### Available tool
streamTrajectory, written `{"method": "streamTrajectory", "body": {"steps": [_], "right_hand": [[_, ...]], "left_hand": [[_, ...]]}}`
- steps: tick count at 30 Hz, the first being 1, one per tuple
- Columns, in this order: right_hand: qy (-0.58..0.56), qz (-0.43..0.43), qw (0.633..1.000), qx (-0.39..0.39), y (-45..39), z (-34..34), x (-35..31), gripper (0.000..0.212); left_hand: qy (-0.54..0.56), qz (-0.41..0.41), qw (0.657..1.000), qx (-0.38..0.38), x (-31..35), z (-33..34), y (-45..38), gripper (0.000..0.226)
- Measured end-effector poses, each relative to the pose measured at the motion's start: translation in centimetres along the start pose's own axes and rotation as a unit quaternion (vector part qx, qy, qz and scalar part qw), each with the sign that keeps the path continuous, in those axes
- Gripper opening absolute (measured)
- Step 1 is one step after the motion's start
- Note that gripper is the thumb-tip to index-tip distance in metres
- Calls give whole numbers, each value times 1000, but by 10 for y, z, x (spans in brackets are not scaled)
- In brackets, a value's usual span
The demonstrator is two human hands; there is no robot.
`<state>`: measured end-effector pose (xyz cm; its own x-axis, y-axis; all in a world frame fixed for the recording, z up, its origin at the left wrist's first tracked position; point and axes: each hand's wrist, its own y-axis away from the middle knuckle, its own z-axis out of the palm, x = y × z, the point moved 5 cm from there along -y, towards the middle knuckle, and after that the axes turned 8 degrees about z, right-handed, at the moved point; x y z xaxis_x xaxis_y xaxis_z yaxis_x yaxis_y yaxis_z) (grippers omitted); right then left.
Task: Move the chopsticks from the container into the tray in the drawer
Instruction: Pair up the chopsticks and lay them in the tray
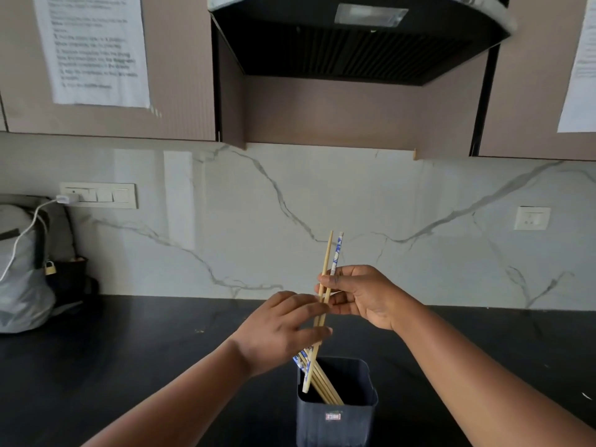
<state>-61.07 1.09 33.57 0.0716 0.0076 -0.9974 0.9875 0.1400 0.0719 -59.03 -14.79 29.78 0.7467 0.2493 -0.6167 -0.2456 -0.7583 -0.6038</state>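
Note:
A dark square container [337, 424] stands on the black counter near the front edge. Several chopsticks [324, 383], some bare wood and some in blue-and-white paper, lean inside it. Above the container my right hand [364, 296] pinches a wooden chopstick and a paper-wrapped one [332, 262], held nearly upright. My left hand [280, 330] is closed around the lower part of the same sticks, just over the container's rim. No drawer or tray is in view.
A grey bag [22, 272] with a padlock and a white charging cable sits at the far left of the black counter [145, 343]. A marble backsplash with wall sockets stands behind. A range hood [354, 40] and upper cabinets with taped papers hang overhead.

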Motion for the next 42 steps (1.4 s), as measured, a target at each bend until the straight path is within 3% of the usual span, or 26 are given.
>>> {"method": "streamTrajectory", "body": {"steps": [6, 9, 10, 11, 12, 14, 15, 16, 19, 25, 26, 27, 28, 30, 31, 32, 34, 37, 42], "right_hand": [[13, -3, 1000, 2, 2, 7, 2, 27], [20, 0, 1000, 11, 2, 7, 6, 26], [24, 0, 1000, 14, 1, 7, 7, 25], [28, 1, 1000, 13, 0, 7, 8, 23], [30, 2, 1000, 10, 0, 8, 9, 21], [33, 2, 999, 6, -1, 9, 9, 20], [36, 1, 999, 9, -1, 9, 9, 20], [39, 0, 999, 14, 0, 9, 10, 20], [63, 0, 998, 29, 0, 8, 11, 20], [159, -52, 980, 107, 6, -5, -6, 13], [213, -100, 964, 123, 12, -5, -16, 15], [304, -180, 924, 145, 20, -3, -28, 18], [418, -288, 844, 172, 30, 3, -40, 20], [603, -483, 604, 199, 51, 22, -47, 24], [645, -533, 513, 192, 57, 29, -41, 26], [666, -558, 462, 176, 59, 33, -33, 29], [688, -583, 408, 141, 59, 33, -13, 30], [715, -589, 360, 108, 51, 24, 13, 33], [695, -604, 374, 109, 45, 19, 27, 34]], "left_hand": [[-24, 15, 999, -29, 3, -7, 4, 35], [38, -125, 991, -8, -5, -7, 7, 46], [99, -216, 971, 2, -11, -6, 8, 48], [186, -322, 928, 12, -17, -2, 12, 46], [292, -423, 857, 25, -21, 3, 15, 40], [483, -565, 668, 42, -20, 15, 16, 37], [536, -592, 600, 40, -19, 21, 15, 37], [563, -601, 567, 31, -17, 24, 14, 33], [576, -606, 548, 10, -14, 27, 11, 14], [581, -634, 511, 14, -16, 31, 18, 12], [582, -641, 500, 21, -17, 31, 20, 14], [585, -646, 489, 29, -19, 31, 22, 16], [591, -648, 479, 38, -21, 31, 23, 18], [605, -643, 467, 50, -24, 29, 23, 18], [612, -638, 464, 54, -26, 29, 23, 18], [619, -633, 462, 59, -27, 28, 22, 19], [632, -627, 451, 70, -30, 25, 21, 27], [660, -613, 429, 66, -30, 23, 19, 39], [686, -593, 419, 40, -24, 25, 14, 32]]}}
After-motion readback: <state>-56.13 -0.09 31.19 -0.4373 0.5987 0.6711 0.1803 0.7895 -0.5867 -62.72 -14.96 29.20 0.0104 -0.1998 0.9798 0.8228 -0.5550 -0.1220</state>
